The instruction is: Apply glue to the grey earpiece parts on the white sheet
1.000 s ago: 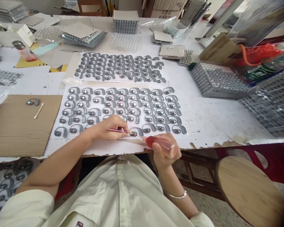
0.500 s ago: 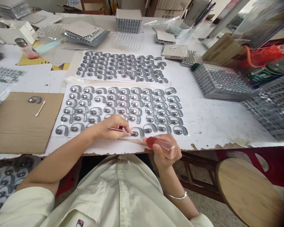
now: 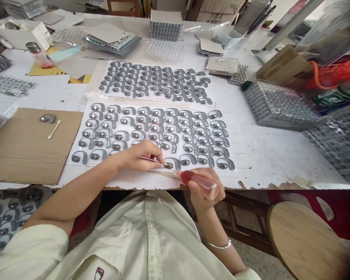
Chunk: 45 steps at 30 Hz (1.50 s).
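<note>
Head view. From where I stand, the left hand (image 3: 146,155) pinches a slim purple stick (image 3: 148,159) between closed fingertips; the right hand (image 3: 205,198) is wrapped around a squeeze bottle (image 3: 196,182) of reddish liquid. Both tips point at one grey ear-hook earpiece (image 3: 175,160), lying in the nearest row on the white sheet (image 3: 128,168) over the tabletop (image 3: 268,155). Whether either tip touches it, I cannot tell.

Risks, in my judgement: too firm a squeeze could flood the earpiece and stain the sheet; a slipping stick could scratch it or push it askew; the left forearm (image 3: 105,171), near neighbouring earpieces (image 3: 79,156), could knock them out of line.
</note>
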Motion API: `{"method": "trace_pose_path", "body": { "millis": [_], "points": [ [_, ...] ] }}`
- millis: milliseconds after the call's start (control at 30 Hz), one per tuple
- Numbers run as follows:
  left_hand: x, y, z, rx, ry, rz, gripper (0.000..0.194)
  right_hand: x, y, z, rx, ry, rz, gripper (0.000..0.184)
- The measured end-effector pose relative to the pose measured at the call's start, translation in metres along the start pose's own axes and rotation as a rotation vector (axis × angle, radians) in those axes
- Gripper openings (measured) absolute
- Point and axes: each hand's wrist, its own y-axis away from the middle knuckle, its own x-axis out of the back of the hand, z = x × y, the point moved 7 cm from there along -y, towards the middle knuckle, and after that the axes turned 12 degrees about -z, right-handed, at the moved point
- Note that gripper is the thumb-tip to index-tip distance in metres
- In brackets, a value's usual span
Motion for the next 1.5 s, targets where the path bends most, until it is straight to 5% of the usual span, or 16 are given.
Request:
{"method": "trace_pose_path", "body": {
  "millis": [900,1000,1133,1300,1500],
  "points": [
    [-0.001,-0.001,-0.002,-0.001,-0.009,-0.011,0.009,-0.003,0.001,-0.009,0.107,0.023,-0.011,0.029],
    [-0.001,-0.001,-0.001,-0.016,0.001,-0.001,0.008,0.008,0.002,0.005,-0.008,-0.133,0.162,0.023],
    [-0.001,0.000,0.000,-0.022,0.034,0.003,0.008,0.030,0.006,0.034,-0.243,-0.337,0.446,0.036],
    [0.001,0.001,-0.006,0.096,0.143,-0.005,0.009,0.043,0.001,0.063,-0.485,-0.536,0.481,0.047],
    [0.004,0.004,-0.018,0.260,0.206,-0.002,0.014,0.055,-0.004,0.075,-0.564,-0.607,0.592,0.044]
  ]
}}
